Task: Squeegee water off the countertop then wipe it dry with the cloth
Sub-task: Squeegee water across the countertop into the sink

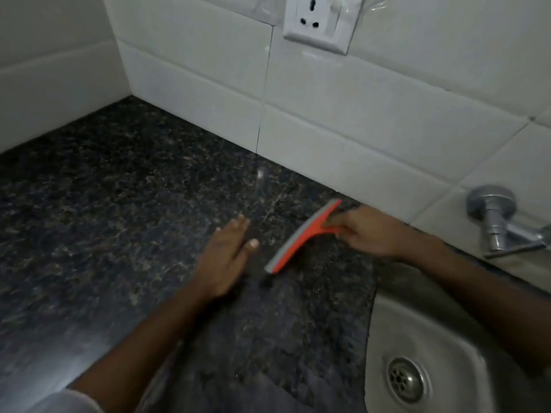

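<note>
An orange squeegee with a grey blade rests edge-down on the dark speckled granite countertop, near the back wall and left of the sink. My right hand grips its handle from the right. My left hand hovers flat just left of the blade, fingers apart, holding nothing. A faint wet sheen shows on the stone near the tile joint. I see no cloth in this view.
A steel sink with a round drain lies at the lower right. A chrome tap juts from the white tiled wall. A wall socket sits above. The counter ends in a corner at the far left.
</note>
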